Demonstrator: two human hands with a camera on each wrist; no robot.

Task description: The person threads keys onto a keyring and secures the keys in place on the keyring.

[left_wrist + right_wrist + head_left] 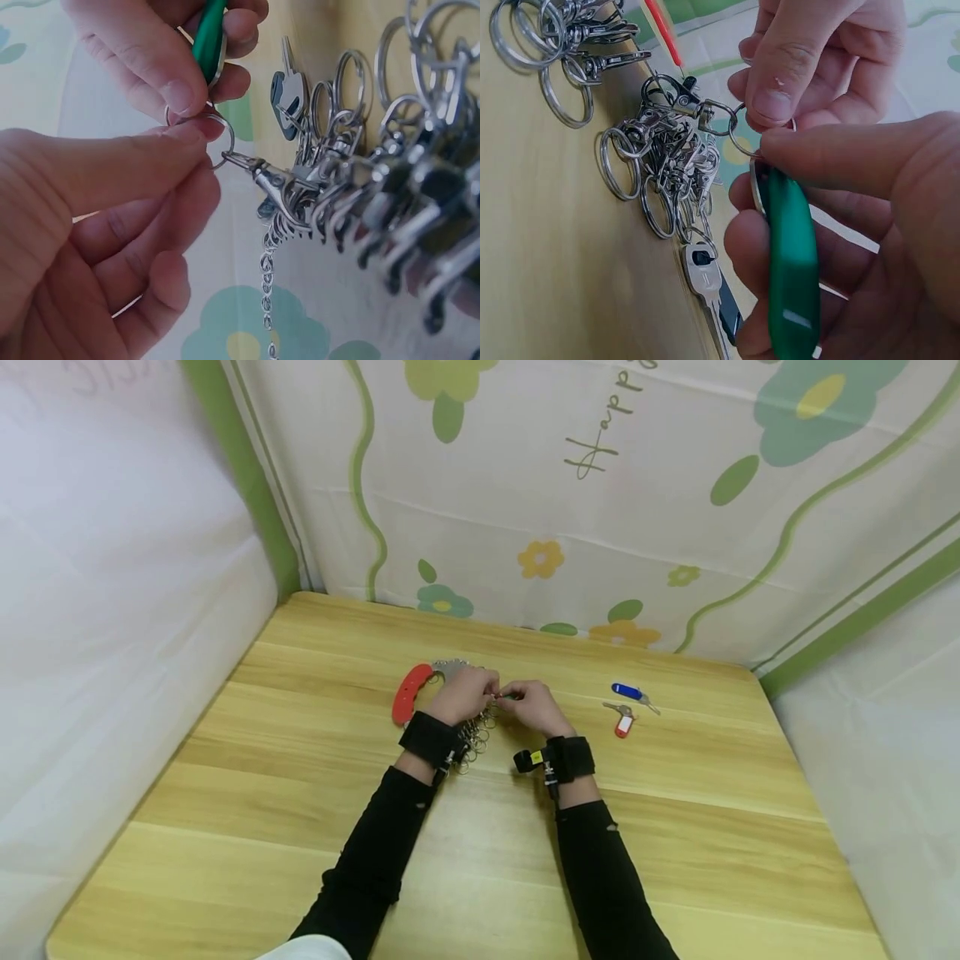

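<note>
A small split ring (218, 139) sits between the two hands, above the middle of the counter (300, 793). The left hand (463, 693) pinches it between thumb and forefinger; a snap clip (274, 180) from the key bunch (664, 161) hooks into it. The right hand (534, 705) has its fingers (780, 67) curled round a green tag (791, 285), thumb pressed to the ring where the tag meets it. By the look of it, the step in hand is joining tag and clip at the ring. The next move likely calls for holding the ring steady while its coil is pried apart.

The bunch hangs from a red handle (407, 693) lying on the counter. A black-headed key (712, 289) lies under the bunch. To the right lie a blue-tagged key (628, 692) and a red-tagged key (622, 723). No containers show.
</note>
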